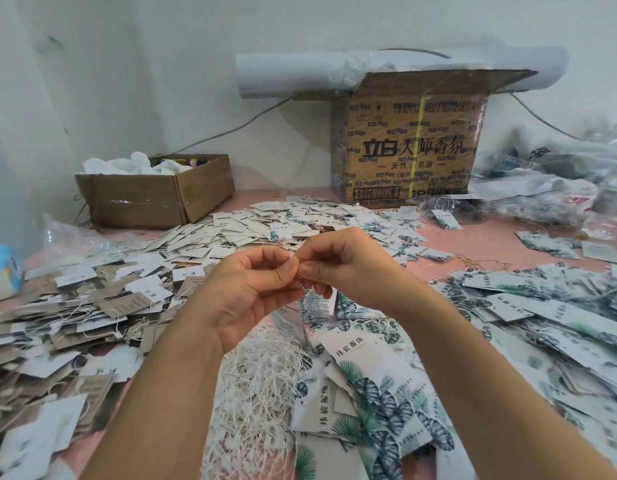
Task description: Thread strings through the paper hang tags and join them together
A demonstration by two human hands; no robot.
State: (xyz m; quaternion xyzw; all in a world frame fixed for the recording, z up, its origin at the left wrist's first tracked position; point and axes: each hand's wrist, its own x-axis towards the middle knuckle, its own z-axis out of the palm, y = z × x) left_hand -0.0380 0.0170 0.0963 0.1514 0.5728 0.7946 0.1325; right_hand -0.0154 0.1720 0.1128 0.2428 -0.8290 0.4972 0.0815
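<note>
My left hand point(255, 289) and my right hand point(338, 268) meet above the table, fingertips together, pinching a thin white string point(306, 289) between them. From that string hang a few paper hang tags point(317, 304) with green leaf print, partly hidden behind my fingers. Below my hands lies a heap of loose white strings point(262, 382). Leaf-printed tags point(376, 386) are piled at the front right, and brown and white tags point(75, 306) at the left.
More tags point(265, 226) cover the pink table point(490, 244) further back. A small open cardboard box point(154, 195) stands at the back left, a tall printed carton point(407, 147) at the back centre with a white roll point(300, 74) on it. Plastic bags point(549, 188) lie at the far right.
</note>
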